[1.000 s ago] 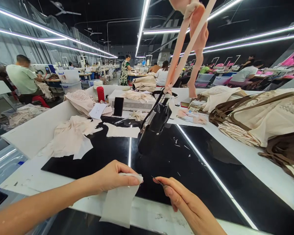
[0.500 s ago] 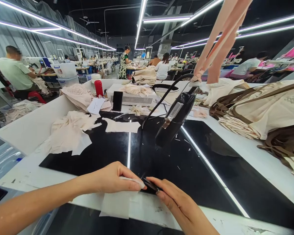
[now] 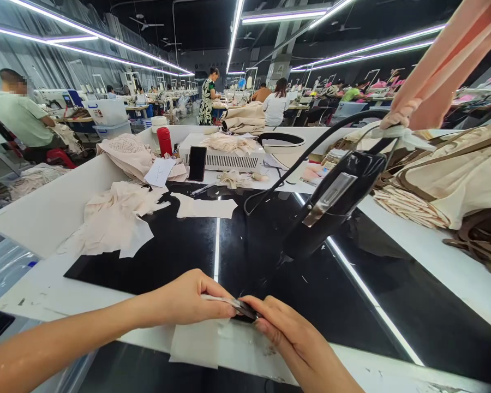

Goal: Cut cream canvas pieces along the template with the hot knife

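Note:
Near the front edge of the black board, my left hand pinches a piece of pale fabric that hangs below the fingers over the table edge. My right hand is closed on a small dark metal tool, whose tip touches the fabric at my left fingertips. What exactly the tool is cannot be made out. Above and to the right, a black device with a cable hangs from pink cloth strips. Behind my hands a cut piece of pale fabric lies on the board.
Crumpled pale fabric lies at the left, a phone and a red bottle at the back. Cream fabric with brown straps is piled at the right. People sit and stand at machines beyond the table.
The hanging black device and its pink strips have swung to the right and nearer. The tool tip has shifted slightly left against the fabric at my left fingertips.

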### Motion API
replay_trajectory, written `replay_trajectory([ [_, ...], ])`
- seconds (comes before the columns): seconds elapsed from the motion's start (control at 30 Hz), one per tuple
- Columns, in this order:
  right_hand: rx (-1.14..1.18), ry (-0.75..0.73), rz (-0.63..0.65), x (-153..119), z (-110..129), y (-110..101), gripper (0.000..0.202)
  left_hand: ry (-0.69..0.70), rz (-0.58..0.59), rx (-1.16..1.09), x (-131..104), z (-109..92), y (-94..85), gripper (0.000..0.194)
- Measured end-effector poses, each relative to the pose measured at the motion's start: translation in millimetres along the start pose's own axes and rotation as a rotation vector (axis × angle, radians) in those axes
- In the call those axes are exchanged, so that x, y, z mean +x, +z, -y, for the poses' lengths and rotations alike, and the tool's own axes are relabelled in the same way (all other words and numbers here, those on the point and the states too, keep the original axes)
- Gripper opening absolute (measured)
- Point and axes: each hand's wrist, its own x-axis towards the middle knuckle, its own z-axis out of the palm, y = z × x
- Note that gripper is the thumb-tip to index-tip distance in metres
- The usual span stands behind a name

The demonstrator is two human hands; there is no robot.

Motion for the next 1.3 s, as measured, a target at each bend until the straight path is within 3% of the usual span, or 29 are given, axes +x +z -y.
replay_trajectory([
  [0.37, 0.020, 0.031, -0.015, 6.5, 5.6, 3.4, 0.056, -0.074, -0.031, 0.015, 0.6, 0.5, -1.6, 0.034],
  [0.73, -0.033, -0.045, -0.030, 7.5, -1.2, 4.6, 0.051, -0.057, -0.020, -0.002, -0.1, 1.7, -0.5, 0.031],
  [1.3, -0.009, 0.001, -0.024, 7.4, 3.4, 5.3, 0.050, -0.050, -0.021, -0.008, -0.7, 5.2, 1.3, 0.030],
])
